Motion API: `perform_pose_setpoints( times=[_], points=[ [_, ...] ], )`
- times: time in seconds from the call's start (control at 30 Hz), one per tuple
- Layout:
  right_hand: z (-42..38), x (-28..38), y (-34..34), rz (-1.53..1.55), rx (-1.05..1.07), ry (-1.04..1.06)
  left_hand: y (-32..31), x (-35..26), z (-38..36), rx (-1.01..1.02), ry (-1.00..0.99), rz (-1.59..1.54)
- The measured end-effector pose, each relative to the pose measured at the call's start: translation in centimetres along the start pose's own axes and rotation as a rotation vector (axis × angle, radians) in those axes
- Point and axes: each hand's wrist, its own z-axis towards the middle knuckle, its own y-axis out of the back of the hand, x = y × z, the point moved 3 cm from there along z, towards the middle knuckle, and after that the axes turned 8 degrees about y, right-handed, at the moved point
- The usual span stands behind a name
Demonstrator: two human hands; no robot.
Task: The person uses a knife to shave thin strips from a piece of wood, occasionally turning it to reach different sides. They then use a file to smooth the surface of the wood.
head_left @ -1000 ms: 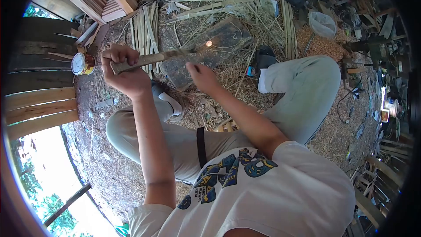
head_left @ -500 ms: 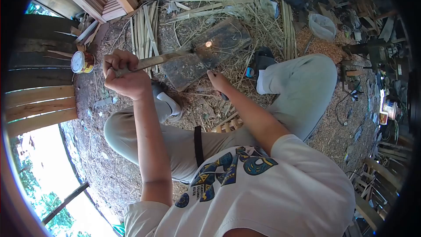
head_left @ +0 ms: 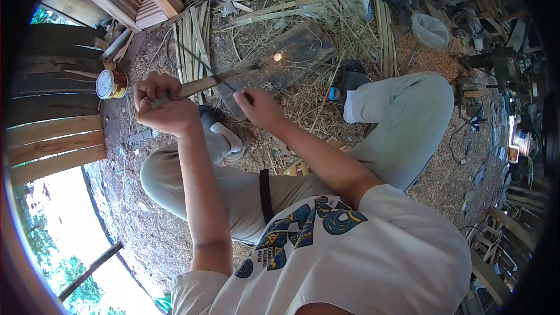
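My left hand is closed around one end of a bamboo strip, which reaches to the right toward a dark wooden board on the ground. In my right hand is the dark handle of a knife. The long thin knife blade is smeared by motion; it points up and left and crosses over the strip between my left hand and the board. A small bright spot of light falls on the board.
Bundles of bamboo strips lie at the left and right of the board. A paint bucket stands by the plank wall at left. Shavings and a clear plastic bag lie at upper right. My legs flank the board's near side.
My right hand has moved left and slightly up from the board, toward my left hand. The knife blade has swung to point up and left. My left hand keeps its grip, barely moved.
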Motion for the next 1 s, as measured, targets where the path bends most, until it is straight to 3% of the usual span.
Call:
perform_pose_setpoints(
  times=[0.03, 0.1, 0.17, 0.23, 0.27, 0.37, 0.5, 0.6, 0.67, 0.83, 0.93, 1.0],
  points=[
    [0.1, -0.4, -0.6, -0.044, 0.015, 0.046, 0.1, 0.0, 0.0, -0.009, -0.024, 0.034],
    [0.2, -4.7, -1.0, -0.074, -0.044, -0.121, 0.9, -0.2, 0.2, -0.027, -0.052, 0.073],
    [-0.3, -10.1, 2.3, -0.112, 0.125, -0.371, 1.7, -0.4, 0.6, -0.014, -0.036, 0.068],
    [0.0, -12.4, 5.3, -0.324, 0.332, -0.459, 1.1, -0.6, 0.5, -0.028, -0.034, 0.098],
    [0.3, -13.0, 5.3, -0.327, 0.323, -0.457, 0.7, -0.4, 0.3, -0.051, -0.02, 0.131],
    [-0.8, -13.1, 5.5, -0.433, 0.321, -0.682, 0.3, -0.7, 0.4, -0.124, -0.029, 0.153],
    [-1.0, -14.5, 4.6, -0.423, 0.189, -0.561, 0.8, -0.9, 0.3, -0.128, -0.039, 0.202],
    [-1.8, -10.3, 4.6, -0.18, 0.226, -0.685, 0.9, -0.9, -0.2, -0.085, -0.013, 0.143],
    [-1.6, -7.1, 3.0, -0.198, 0.03, -0.338, 1.0, -0.7, -0.4, -0.048, -0.027, 0.14],
    [-0.1, 2.8, -0.4, 0.081, 0.007, 0.049, 1.0, -1.0, -1.1, -0.006, -0.034, 0.159],
    [-0.2, 6.5, -0.7, 0.026, 0.082, 0.074, 1.3, -1.1, -1.2, 0.013, -0.013, 0.139],
    [0.0, 4.3, -1.2, 0.017, 0.035, 0.033, 1.5, -1.2, -1.5, 0.035, -0.013, 0.128]
  ],
)
